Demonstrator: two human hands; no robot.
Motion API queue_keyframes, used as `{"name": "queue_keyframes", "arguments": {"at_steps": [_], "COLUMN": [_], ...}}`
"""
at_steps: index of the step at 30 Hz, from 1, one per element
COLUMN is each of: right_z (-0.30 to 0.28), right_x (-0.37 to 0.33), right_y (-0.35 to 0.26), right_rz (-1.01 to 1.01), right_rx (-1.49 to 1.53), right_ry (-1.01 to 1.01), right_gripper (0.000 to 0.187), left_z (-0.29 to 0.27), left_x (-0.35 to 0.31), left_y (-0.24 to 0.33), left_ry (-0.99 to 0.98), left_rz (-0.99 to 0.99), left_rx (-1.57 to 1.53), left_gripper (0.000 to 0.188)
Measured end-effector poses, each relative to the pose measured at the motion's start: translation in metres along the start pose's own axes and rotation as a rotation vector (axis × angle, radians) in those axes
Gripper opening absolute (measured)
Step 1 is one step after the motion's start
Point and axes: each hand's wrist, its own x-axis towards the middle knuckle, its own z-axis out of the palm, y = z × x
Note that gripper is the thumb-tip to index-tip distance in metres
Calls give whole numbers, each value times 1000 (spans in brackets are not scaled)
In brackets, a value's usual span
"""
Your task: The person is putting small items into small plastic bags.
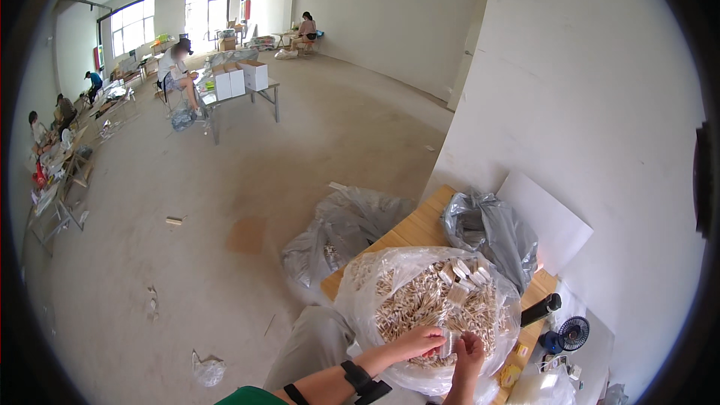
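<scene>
A large clear plastic bag [360, 307] full of loose cotton swabs [409, 296] with pale wooden sticks stands in front of me, its mouth wide open. Over its near part, my left hand [424, 341] and my right hand [470, 350] are close together, fingers closed. Between them is a small, clear, ribbed plastic container [448, 343], gripped at its left and right sides. What is inside it is too small to make out. Several small packs of swabs [465, 276] lie on top of the loose ones at the far right of the bag.
The bag rests on a wooden table [405, 236]. Grey plastic bags stand behind it [495, 232] and on the floor [337, 225]. A black bottle [541, 309], a small fan [574, 334] and a white board [544, 217] are on the right, by the wall. Other people work at distant tables.
</scene>
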Motion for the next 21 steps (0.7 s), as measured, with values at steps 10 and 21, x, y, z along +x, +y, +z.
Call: {"name": "queue_keyframes", "arguments": {"at_steps": [10,21], "right_z": [4,3], "right_x": [-25,-21], "right_y": [-34,-36], "right_rz": [-154,-92], "right_rx": [-169,-288], "right_ry": [-138,-209], "right_gripper": [25,34], "left_z": [27,23], "left_x": [5,8], "left_y": [-22,-30], "left_ry": [291,208], "left_rz": [279,166], "left_rx": [437,523], "left_gripper": [22,20]}}
